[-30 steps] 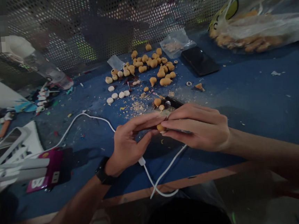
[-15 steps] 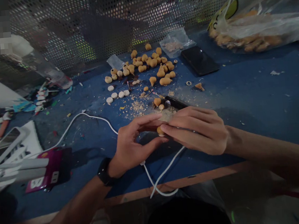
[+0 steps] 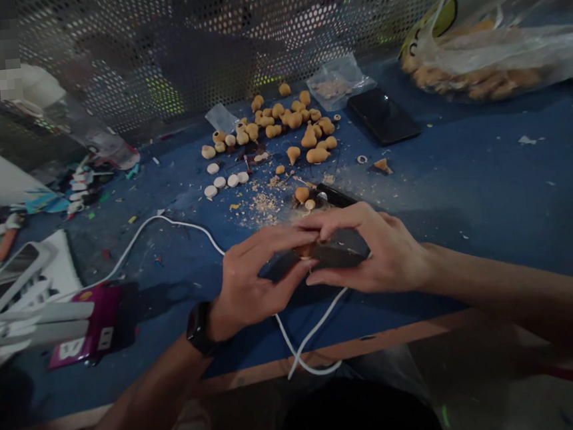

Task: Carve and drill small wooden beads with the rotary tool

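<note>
My left hand (image 3: 251, 275) and my right hand (image 3: 370, 251) meet above the blue table (image 3: 489, 184). Between their fingertips sits a small orange bead-like piece (image 3: 303, 249), pinched by my left thumb and fingers. My right hand grips a dark flat tool (image 3: 335, 254) pressed against that piece. A black band is on my left wrist. A white cable (image 3: 303, 347) runs under both hands. Behind them lie a dark block (image 3: 332, 196), crumbs of shavings (image 3: 265, 205) and a pile of orange pieces (image 3: 291, 124).
A black phone (image 3: 382, 116) lies at the back, a plastic bag of orange pieces (image 3: 483, 57) at the far right. A perforated metal screen (image 3: 231, 39) closes the back. At the left are a magenta box (image 3: 92, 322), white items and small clutter. White round beads (image 3: 223, 180) lie mid-table.
My right hand has turned, so the dark tool now shows under its fingers. The orange piece is more hidden between the fingertips. Both hands stay in the same place.
</note>
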{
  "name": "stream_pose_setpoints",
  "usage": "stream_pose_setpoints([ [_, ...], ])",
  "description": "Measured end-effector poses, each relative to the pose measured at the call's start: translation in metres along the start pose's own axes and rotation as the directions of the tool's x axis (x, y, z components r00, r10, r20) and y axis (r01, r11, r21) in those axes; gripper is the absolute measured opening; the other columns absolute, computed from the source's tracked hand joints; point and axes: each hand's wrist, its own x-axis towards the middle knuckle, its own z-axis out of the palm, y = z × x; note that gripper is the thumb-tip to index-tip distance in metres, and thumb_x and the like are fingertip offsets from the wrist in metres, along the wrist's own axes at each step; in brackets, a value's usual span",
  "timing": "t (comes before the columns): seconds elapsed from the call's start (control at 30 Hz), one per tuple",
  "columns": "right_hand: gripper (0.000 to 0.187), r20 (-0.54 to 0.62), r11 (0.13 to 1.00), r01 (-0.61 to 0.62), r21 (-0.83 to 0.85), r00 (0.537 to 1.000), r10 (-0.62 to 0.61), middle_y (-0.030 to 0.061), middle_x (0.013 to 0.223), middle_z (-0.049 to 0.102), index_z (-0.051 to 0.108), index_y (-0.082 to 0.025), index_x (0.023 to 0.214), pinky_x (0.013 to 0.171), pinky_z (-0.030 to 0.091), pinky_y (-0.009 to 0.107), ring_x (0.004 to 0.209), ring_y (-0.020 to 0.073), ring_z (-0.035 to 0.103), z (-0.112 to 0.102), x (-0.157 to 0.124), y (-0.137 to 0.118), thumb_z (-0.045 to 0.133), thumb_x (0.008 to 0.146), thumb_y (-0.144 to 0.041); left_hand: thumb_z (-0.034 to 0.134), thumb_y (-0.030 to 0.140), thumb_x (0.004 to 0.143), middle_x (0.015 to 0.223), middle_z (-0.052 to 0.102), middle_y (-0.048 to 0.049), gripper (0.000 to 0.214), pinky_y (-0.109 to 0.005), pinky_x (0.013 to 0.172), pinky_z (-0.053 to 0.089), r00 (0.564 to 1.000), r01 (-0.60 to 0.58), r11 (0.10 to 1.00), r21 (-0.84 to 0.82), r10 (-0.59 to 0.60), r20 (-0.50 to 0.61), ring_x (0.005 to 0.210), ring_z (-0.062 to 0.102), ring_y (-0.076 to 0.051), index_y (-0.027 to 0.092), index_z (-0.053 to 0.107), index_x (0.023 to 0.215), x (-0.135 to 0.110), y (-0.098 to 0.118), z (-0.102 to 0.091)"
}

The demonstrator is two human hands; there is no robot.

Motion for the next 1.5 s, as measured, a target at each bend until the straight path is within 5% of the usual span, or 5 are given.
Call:
stream_pose_setpoints([
  [0.13,0.063,0.048,0.999,0.009,-0.047,0.999,-0.007,0.0097,0.137,0.072,0.053,-0.023,0.149,0.103,0.064,0.037,0.123,0.0249,0.073,0.000,0.000,0.000,0.078,0.094,-0.043,0.080,0.015,0.088,0.103,0.083,-0.0053,0.021,-0.024,0.088,0.065,0.999,-0.001,0.999,-0.035,0.002,0.036,0.095,0.080,-0.016,0.022,0.077,0.108,0.000,0.001,0.003],
  [0.6,0.066,0.156,0.990,0.141,-0.023,0.978,-0.136,0.0160,0.146,0.067,0.044,-0.016,0.160,0.113,0.057,0.036,0.134,0.0240,0.067,-0.002,0.000,0.006,0.069,0.102,-0.036,0.070,0.017,0.096,0.100,0.083,-0.0056,0.017,-0.029,0.089,0.065,0.990,-0.019,0.998,-0.066,0.028,0.142,0.095,0.080,-0.018,0.022,0.074,0.111,0.000,0.002,0.006],
  [1.0,0.063,0.084,0.984,0.180,-0.017,0.980,-0.178,0.0153,0.140,0.071,0.045,-0.016,0.160,0.109,0.060,0.034,0.129,0.0217,0.070,0.002,-0.003,0.007,0.065,0.105,-0.039,0.066,0.011,0.095,0.100,0.083,-0.0053,0.019,-0.030,0.091,0.065,0.990,-0.018,0.995,-0.098,0.031,0.138,0.098,0.080,-0.018,0.022,0.070,0.111,0.001,0.007,0.005],
  [1.27,0.056,0.080,0.998,0.058,-0.039,0.995,-0.055,0.0092,0.128,0.078,0.058,-0.019,0.145,0.102,0.064,0.033,0.117,0.0217,0.076,-0.004,0.003,0.005,0.077,0.096,-0.041,0.074,0.019,0.095,0.113,0.079,-0.0077,0.033,-0.027,0.089,0.066,0.985,0.174,0.966,-0.194,-0.166,0.056,0.102,0.080,-0.018,0.023,0.060,0.124,-0.012,0.000,0.012],
  [1.5,0.020,-0.064,0.977,0.156,-0.144,0.984,-0.167,0.0102,0.125,0.079,0.072,-0.022,0.116,0.098,0.066,0.031,0.110,0.0194,0.079,-0.006,0.006,0.003,0.071,0.098,-0.014,0.071,0.026,0.099,0.117,0.076,-0.0069,0.032,-0.025,0.090,0.066,0.969,0.247,0.930,-0.272,-0.239,0.061,0.106,0.080,-0.018,0.024,0.055,0.126,-0.014,-0.002,0.010],
])
